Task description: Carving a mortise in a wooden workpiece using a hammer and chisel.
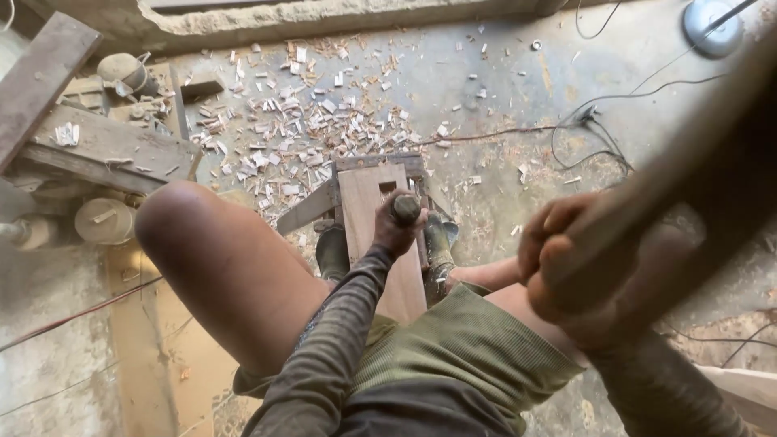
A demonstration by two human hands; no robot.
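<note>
Right hand: your right hand (566, 259), nearest the lens at right of frame, grip wrapped tight on a blurred wooden handle (688, 170).
Left hand: your left hand (396, 231), centre frame, grip clenched around a chisel (406, 209).
Chisel: upright on the plank (374, 202).
Floor: wood chips (299, 129) lie upper centre.

A flat brown wooden board (380, 235) is positioned between the knees; pale scattered wood chips (299, 129) are spread on the concrete floor (486, 89) beyond it.
</note>
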